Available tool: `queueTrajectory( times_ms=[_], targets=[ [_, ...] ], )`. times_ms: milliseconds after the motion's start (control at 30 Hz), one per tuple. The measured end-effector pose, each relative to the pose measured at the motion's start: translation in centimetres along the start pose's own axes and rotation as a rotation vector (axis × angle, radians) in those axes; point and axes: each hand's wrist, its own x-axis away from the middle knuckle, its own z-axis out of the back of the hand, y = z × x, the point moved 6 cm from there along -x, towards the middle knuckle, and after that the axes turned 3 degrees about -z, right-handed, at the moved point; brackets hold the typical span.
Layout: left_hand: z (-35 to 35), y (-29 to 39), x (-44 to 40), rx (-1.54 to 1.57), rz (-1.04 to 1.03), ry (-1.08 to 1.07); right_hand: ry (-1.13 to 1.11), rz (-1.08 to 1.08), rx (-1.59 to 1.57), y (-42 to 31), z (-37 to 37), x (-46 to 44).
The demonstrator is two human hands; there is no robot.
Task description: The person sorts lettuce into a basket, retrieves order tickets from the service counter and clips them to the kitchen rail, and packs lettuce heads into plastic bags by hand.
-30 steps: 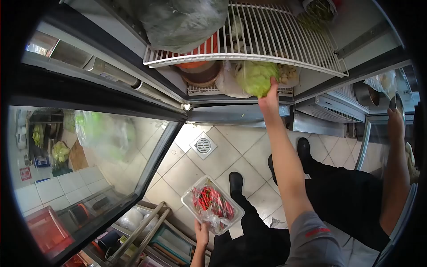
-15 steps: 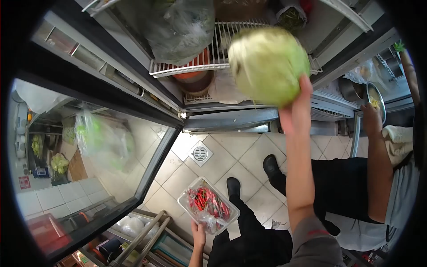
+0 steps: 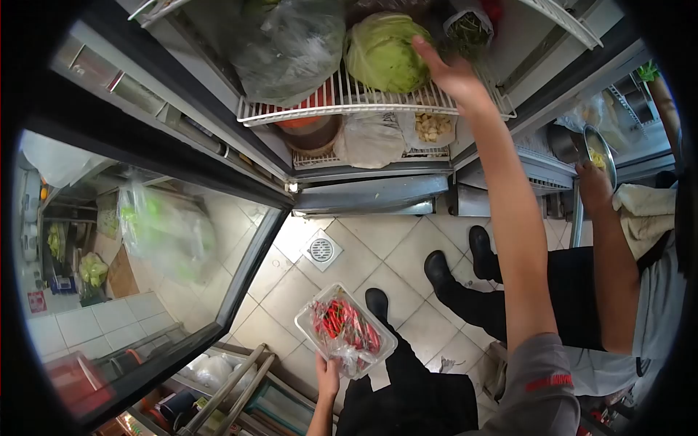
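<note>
In my left hand [image 3: 329, 374] is the near edge of a clear plastic container [image 3: 385, 340], held low over the floor with fingers closed on it. Red chillies [image 3: 338, 320] and crumpled clear plastic lie inside. A pale green cabbage [image 3: 389, 54] rests on the white wire shelf [image 3: 356, 107] of the fridge. At the cabbage's right side is my right hand [image 3: 456, 76], thumb stretched out over its edge and nothing gripped; the other fingers are partly blurred. A large clear bag [image 3: 291, 58] sits left of the cabbage, and a bag of dark green stalks [image 3: 467, 30] to its right.
Below the shelf are a reddish-brown tub [image 3: 309, 134], a white bag [image 3: 369, 138] and pale peeled pieces [image 3: 432, 127]. The glass fridge door [image 3: 251, 240] stands open at left. A co-worker at right holds a metal bowl [image 3: 609, 163] by another open fridge compartment.
The cabbage has gone from the air in front of the fridge onto the wire shelf. My right hand has let go of it. The chilli container has barely moved.
</note>
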Motion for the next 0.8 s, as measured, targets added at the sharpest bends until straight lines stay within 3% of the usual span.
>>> queueTrajectory(
  times_ms=[33, 100, 167, 200, 233, 300, 367, 433, 567, 733, 800],
  targets=[
    [-0.4, 0.4, -0.3, 0.009, 0.007, -0.01, 0.128, 0.12, 0.17, 0.0, 1.0, 0.5],
    [-1.4, 1.1, -1.6, -0.002, -0.01, -0.029, 0.14, 0.322, -0.085, -1.4, 4.0, 6.0],
    [-2.5, 1.1, -3.2, 0.0, -0.034, -0.072, -0.067, -0.027, -0.473, 0.6, 3.7, 13.1],
    [-3.0, 0.6, -4.4, 0.003, -0.049, -0.102, -0.199, -0.155, -0.278, 4.2, 2.6, 16.1],
    [-3.4, 0.7, -5.4, 0.003, -0.064, -0.13, -0.377, -0.196, -0.268, 6.7, 0.9, 19.6],
    [-5.3, 3.5, -6.9, -0.005, -0.084, -0.176, -0.741, -0.519, -0.15, 15.0, -2.3, 26.9],
    [-7.6, 6.0, -8.9, 0.003, -0.102, -0.215, -0.979, -0.531, -0.062, 18.0, -3.8, 31.7],
    [-10.0, 8.3, -10.5, 0.037, -0.142, -0.277, -0.968, -0.787, -0.468, 18.8, -4.3, 33.6],
    [-15.4, 13.2, -13.2, 0.068, -0.277, -0.49, -0.553, -0.865, -0.939, 21.1, -5.2, 28.8],
    [-16.6, 18.0, -12.6, 0.058, -0.392, -0.443, -0.322, -0.653, -0.97, 22.8, -6.1, 16.8],
    [-14.8, 15.8, -12.1, 0.072, -0.298, -0.438, -0.343, -0.557, -0.907, 22.7, -6.4, 11.2]
  ],
)
